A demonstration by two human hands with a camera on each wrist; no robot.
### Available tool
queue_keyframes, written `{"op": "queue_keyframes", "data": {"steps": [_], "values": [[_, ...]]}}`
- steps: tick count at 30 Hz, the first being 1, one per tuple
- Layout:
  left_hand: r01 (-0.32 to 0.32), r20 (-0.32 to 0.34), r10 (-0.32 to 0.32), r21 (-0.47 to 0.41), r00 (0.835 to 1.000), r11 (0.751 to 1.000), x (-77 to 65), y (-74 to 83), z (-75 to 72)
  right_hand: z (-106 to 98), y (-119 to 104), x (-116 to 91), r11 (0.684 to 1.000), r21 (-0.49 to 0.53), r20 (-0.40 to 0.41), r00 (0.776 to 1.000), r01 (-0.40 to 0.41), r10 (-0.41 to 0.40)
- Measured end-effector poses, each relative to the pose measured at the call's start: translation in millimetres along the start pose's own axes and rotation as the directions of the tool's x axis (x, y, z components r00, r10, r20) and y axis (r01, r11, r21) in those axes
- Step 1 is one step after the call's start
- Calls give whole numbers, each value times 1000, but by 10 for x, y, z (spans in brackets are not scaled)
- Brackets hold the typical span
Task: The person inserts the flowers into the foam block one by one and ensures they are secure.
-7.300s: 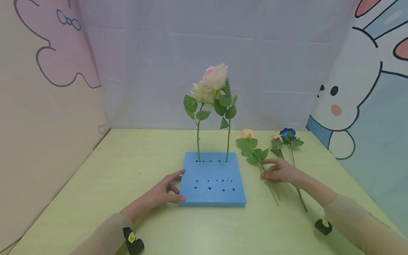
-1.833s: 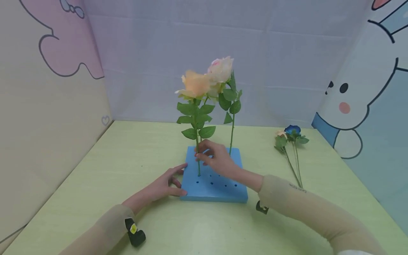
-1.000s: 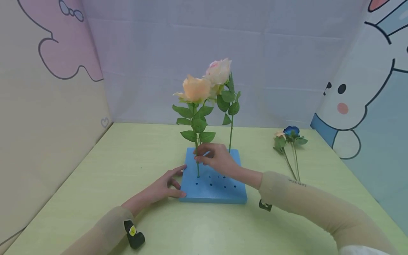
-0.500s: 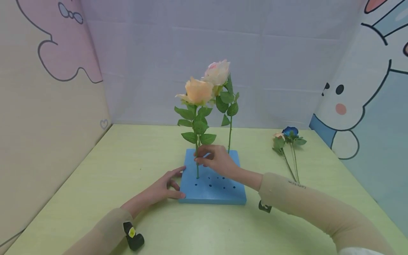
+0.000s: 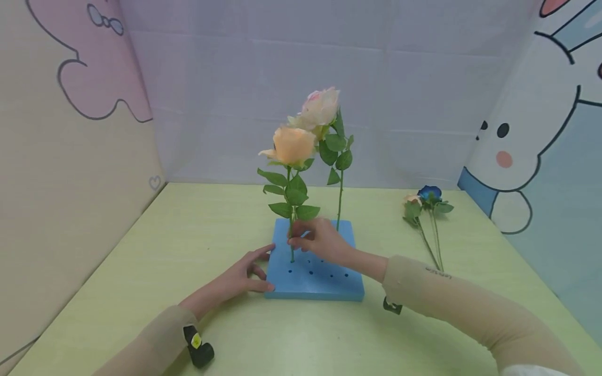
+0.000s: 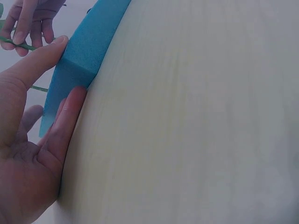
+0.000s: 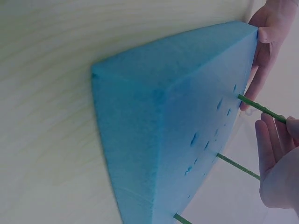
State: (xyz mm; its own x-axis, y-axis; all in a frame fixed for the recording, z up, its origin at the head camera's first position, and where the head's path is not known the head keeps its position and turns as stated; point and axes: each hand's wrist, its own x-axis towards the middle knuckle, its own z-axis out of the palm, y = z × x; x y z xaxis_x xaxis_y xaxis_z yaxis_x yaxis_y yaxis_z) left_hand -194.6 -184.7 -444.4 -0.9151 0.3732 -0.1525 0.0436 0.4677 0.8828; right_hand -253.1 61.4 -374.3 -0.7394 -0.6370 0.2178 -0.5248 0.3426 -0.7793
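Thumb and fingertips of my right hand (image 5: 320, 241) pinch the stem of a peach rose (image 5: 293, 146) low down. The rose stands nearly upright, its stem end in a hole at the left of the blue foam block (image 5: 315, 287), as the right wrist view also shows. Along the block's left edge rests my left hand (image 5: 240, 279), fingers spread, with thumb and fingertips against the side in the left wrist view. Behind the peach rose, a pink-white rose (image 5: 321, 107) stands in the back row. A pale yellow bloom (image 5: 297, 121) is partly hidden beside it.
On the right of the pale green table (image 5: 235, 334) lie a blue rose (image 5: 429, 193) and a small peach rose (image 5: 411, 200), stems pointing forward. Several other holes dot the block. A white cloth backdrop (image 5: 226, 115) and printed side walls surround the table.
My right hand picked the peach rose off the table at right and brought it to the block. Over the last half second its bloom has sunk lower. The left hand stays put.
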Motion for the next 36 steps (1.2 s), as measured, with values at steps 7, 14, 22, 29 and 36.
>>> {"op": "queue_keyframes", "data": {"steps": [7, 14, 22, 29, 36], "values": [[16, -7, -16, 2, 1000, 1000, 25, 11, 7, -14, 60, 22, 998, -53, 51, 998, 39, -36], [11, -3, -11, 2, 1000, 1000, 31, 0, 9, -24, 85, 44, 994, -96, 94, 995, 50, -41], [21, -15, -21, 3, 1000, 1000, 22, 27, 14, -25, 74, 50, 996, -89, 111, 994, 16, -6], [27, -18, -27, -1, 999, 1000, 13, 44, 4, -43, 38, 56, 997, -78, 138, 990, 11, 0], [17, -9, -17, -5, 1000, 1000, 14, 29, 6, -55, 19, 49, 998, -66, 163, 987, 5, 6]]}}
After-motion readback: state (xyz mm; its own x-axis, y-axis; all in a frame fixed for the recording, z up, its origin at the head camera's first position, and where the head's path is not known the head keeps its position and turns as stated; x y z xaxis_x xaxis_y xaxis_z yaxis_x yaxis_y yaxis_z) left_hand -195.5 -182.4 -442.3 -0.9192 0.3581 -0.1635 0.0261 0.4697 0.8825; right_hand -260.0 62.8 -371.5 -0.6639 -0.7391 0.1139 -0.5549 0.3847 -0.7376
